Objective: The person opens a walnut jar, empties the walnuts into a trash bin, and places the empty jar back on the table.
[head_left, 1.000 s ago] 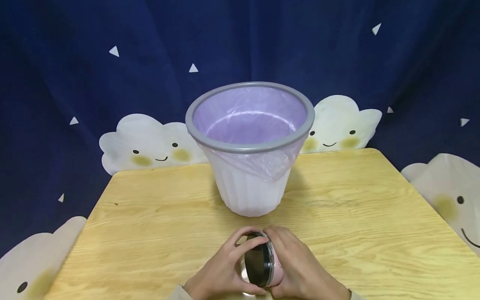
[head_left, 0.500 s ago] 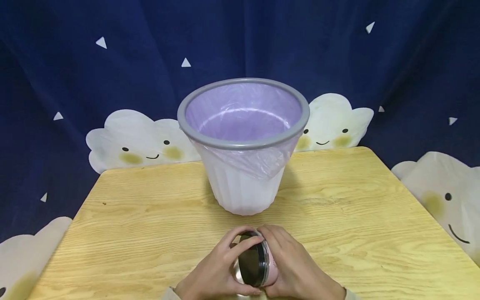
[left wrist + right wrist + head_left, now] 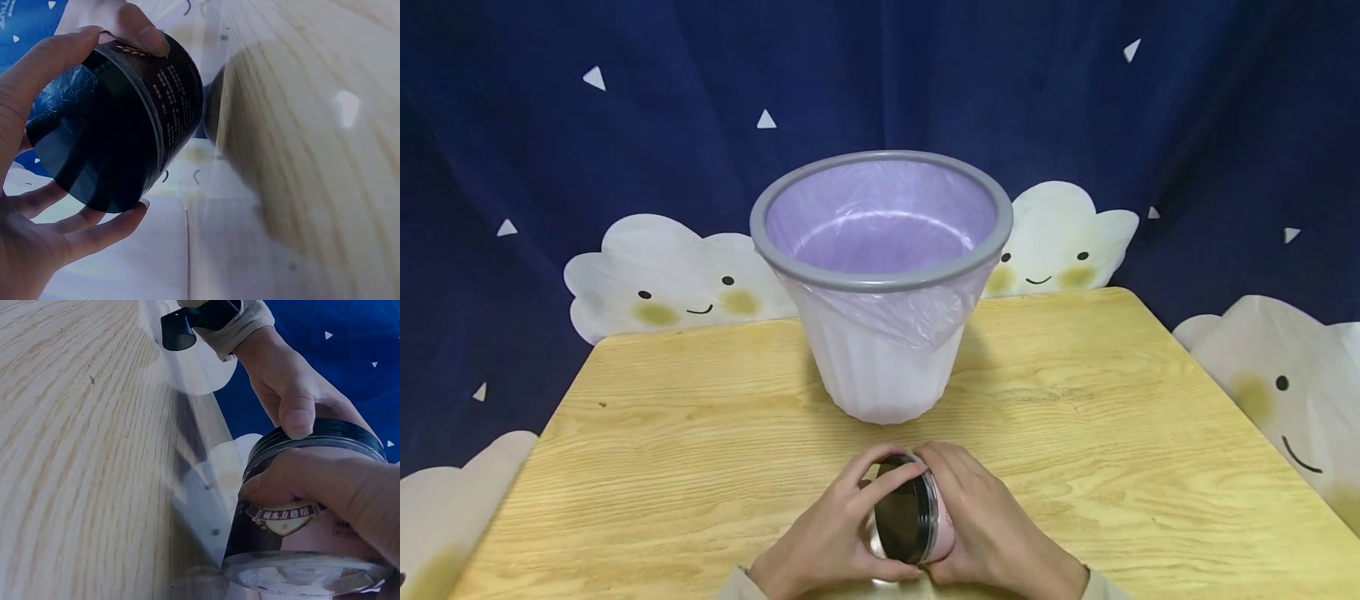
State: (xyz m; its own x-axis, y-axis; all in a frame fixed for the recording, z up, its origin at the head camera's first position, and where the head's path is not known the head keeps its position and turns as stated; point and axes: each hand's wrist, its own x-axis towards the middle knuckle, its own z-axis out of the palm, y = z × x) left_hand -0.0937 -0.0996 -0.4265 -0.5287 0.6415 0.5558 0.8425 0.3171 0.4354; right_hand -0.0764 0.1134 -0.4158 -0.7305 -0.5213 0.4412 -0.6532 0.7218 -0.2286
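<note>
A round jar with a shiny black lid (image 3: pixel 901 521) and a pink label (image 3: pixel 945 533) is tipped on its side low over the front of the table, its lid toward the left. My left hand (image 3: pixel 827 533) grips the lid, thumb below and fingers spread over its edge. The right hand (image 3: pixel 988 529) is wrapped around the jar's body, hiding much of it. Dark printed label (image 3: pixel 172 100) shows in the left wrist view. In the right wrist view a clear base (image 3: pixel 306 572) and a printed badge (image 3: pixel 286 519) are visible under the right thumb.
Behind the hands stands a white ribbed wastebasket (image 3: pixel 880 367) with a grey rim (image 3: pixel 880 283) and a thin purple-tinted bag lining it. It rests on a wooden table (image 3: pixel 685 450). A dark blue curtain (image 3: pixel 820 67) with smiling clouds hangs behind.
The head view has shifted slightly, so the wastebasket and table sit further left and higher. Both hands keep the same hold on the jar.
</note>
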